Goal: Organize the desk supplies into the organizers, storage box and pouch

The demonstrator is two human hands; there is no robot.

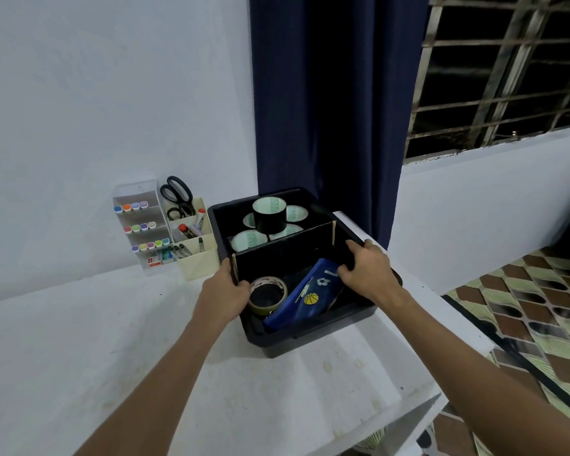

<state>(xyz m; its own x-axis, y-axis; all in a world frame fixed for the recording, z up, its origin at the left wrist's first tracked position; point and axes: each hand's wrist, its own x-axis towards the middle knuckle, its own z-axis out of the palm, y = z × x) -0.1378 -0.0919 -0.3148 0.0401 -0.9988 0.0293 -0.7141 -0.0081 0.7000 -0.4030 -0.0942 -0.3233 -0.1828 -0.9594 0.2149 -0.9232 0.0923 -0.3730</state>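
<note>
Hands, left point(227, 287) and right point(367, 269), grip black plastic storage box point(305, 337) walls: six tape rolls, one blue pouch point(305, 299) inside; white desk point(145, 357), blue curtain point(326, 93).

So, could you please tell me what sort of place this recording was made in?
Probably a room in a home, not an office: a white desk against a plain wall, a dark curtain beside a barred window, and a patterned floor mat.

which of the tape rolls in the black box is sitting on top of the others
The black tape roll in the back compartment of the storage box. It stands upright, stacked on the light-coloured rolls around it.
</note>
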